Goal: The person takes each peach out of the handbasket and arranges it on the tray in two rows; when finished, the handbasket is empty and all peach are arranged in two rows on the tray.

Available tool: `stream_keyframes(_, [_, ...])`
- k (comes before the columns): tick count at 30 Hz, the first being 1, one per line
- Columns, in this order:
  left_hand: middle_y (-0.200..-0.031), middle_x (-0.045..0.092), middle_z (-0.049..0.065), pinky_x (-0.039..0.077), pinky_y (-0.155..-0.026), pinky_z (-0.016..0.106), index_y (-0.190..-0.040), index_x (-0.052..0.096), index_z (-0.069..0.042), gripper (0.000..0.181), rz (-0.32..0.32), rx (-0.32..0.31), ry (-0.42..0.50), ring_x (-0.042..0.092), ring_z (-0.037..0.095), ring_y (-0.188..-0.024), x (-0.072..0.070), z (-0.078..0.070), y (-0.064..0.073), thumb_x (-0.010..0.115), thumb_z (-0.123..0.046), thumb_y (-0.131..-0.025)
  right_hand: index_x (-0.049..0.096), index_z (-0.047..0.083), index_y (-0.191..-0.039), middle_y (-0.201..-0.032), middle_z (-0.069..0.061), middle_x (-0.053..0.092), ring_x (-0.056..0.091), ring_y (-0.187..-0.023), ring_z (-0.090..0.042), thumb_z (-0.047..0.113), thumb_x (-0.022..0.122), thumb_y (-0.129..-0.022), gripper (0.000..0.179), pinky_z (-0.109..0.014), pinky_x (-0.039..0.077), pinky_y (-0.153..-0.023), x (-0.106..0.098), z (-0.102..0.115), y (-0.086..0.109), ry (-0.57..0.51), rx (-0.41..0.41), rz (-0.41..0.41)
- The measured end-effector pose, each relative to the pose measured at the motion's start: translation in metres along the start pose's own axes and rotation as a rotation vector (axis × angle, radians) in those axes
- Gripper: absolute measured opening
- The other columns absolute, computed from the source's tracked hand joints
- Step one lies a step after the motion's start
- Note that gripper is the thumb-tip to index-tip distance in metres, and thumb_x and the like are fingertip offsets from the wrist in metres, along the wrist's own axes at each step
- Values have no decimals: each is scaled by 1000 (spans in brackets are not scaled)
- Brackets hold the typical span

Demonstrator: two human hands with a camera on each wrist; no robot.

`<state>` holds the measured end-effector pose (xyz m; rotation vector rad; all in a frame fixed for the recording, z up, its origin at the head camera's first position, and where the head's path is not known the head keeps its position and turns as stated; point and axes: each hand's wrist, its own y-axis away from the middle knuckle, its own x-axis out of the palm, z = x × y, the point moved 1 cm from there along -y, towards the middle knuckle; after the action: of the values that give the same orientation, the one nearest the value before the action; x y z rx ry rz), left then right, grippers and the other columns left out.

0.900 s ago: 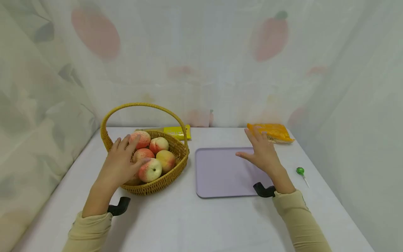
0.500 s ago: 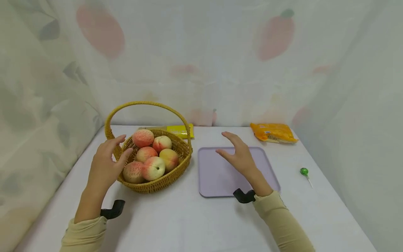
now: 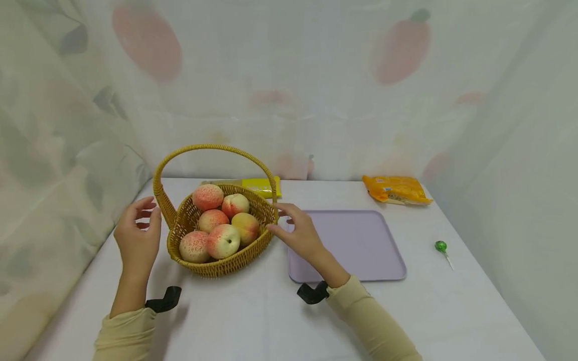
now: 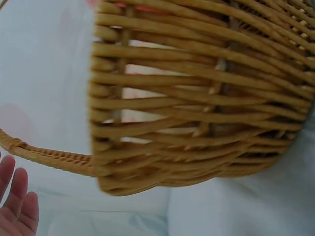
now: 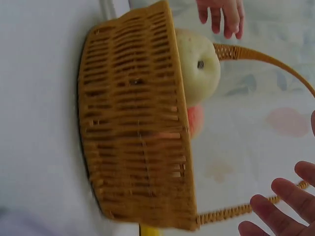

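Observation:
A wicker basket (image 3: 217,268) with a tall arched handle (image 3: 214,147) stands left of the middle in the head view. Several peaches (image 3: 224,241) lie in it, blushed red and pale yellow. Just left of the handle's left foot is my left hand (image 3: 137,243), fingers loosely bent, with a gap to the wicker. My right hand (image 3: 301,234) is at the handle's right foot, thumb and fingers spread. In the right wrist view its fingers (image 5: 295,196) overlap the handle; whether they touch it I cannot tell.
A lilac tray (image 3: 356,250) lies right of the basket, partly behind my right hand. An orange packet (image 3: 397,189) is at the back right, with a green lollipop (image 3: 441,246) nearer me. Behind the basket lies a yellow packet (image 3: 259,186). Printed curtains enclose the table.
My right hand has moved left from over the tray to the basket's right side. My left hand has drawn back leftward from over the peaches to beside the handle. The basket stays put.

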<state>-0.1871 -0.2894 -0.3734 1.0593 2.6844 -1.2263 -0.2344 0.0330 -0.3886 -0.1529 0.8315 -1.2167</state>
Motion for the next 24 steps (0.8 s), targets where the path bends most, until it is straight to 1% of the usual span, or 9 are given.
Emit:
stream_keyframes(3, [-102, 63, 7, 38, -65, 15, -115, 63, -6, 29, -18, -67, 37, 52, -4, -82, 6, 8, -1, 60, -10, -87, 56, 10, -124, -119, -4, 59, 56, -99, -18, 22, 70, -82, 46, -37, 50, -77, 13, 6, -5, -46, -3, 4])
stream_keyframes(5, [-107, 61, 6, 38, -66, 15, -119, 60, -8, 32, 5, -114, 61, 53, -1, -86, 11, 15, -3, 60, -12, -87, 57, 10, -123, -117, -2, 59, 56, -97, -16, 21, 70, -83, 44, -38, 50, -78, 20, 11, -9, -75, 0, 18])
stream_keyframes(7, [-111, 60, 6, 38, -67, 16, -123, 58, -9, 35, 34, -148, 81, 54, 4, -91, 15, 20, -4, 60, -14, -88, 57, 8, -123, -116, -5, 59, 56, -97, -18, 20, 70, -83, 44, -38, 50, -78, 28, 13, -13, -99, -2, 38])
stream_keyframes(9, [-114, 59, 6, 38, -68, 16, -125, 56, -10, 37, 56, -170, 95, 54, 6, -93, 19, 24, -5, 60, -16, -89, 56, 4, -123, -118, -11, 58, 56, -100, -24, 18, 69, -84, 44, -40, 50, -80, 36, 15, -16, -158, 1, 62])
stream_keyframes(11, [-115, 59, 5, 38, -68, 16, -125, 56, -11, 37, 65, -187, 104, 54, 5, -94, 22, 25, -4, 59, -19, -89, 54, 3, -124, -120, -14, 56, 56, -103, -27, 18, 67, -85, 44, -39, 49, -82, 45, 15, -19, -185, 4, 82])
stream_keyframes(14, [-116, 59, 5, 38, -69, 14, -126, 56, -12, 37, 80, -217, 110, 53, 1, -94, 25, 28, -1, 59, -21, -90, 54, 5, -124, -121, -14, 55, 55, -106, -29, 19, 66, -86, 42, -38, 50, -82, 58, 14, -19, -222, 13, 95])
stream_keyframes(17, [-117, 59, 6, 40, -71, 13, -127, 56, -13, 37, 100, -251, 125, 54, 1, -96, 26, 32, 4, 58, -21, -91, 55, 11, -124, -121, -8, 56, 54, -108, -27, 21, 67, -85, 42, -36, 50, -82, 68, 15, -16, -200, 21, 92])
stream_keyframes(19, [-118, 59, 6, 41, -73, 14, -127, 56, -14, 37, 108, -274, 120, 55, 3, -99, 27, 33, 6, 58, -21, -91, 55, 12, -124, -122, -4, 56, 52, -112, -24, 22, 69, -84, 43, -36, 48, -85, 74, 16, -15, -189, 24, 96])
stream_keyframes(24, [-118, 60, 7, 43, -74, 14, -125, 58, -16, 34, 83, -309, 106, 57, 6, -99, 29, 34, 6, 57, -21, -91, 54, 12, -125, -128, 5, 52, 44, -120, -10, 31, 72, -80, 52, -28, 39, -96, 87, 18, -18, -92, 23, 145])
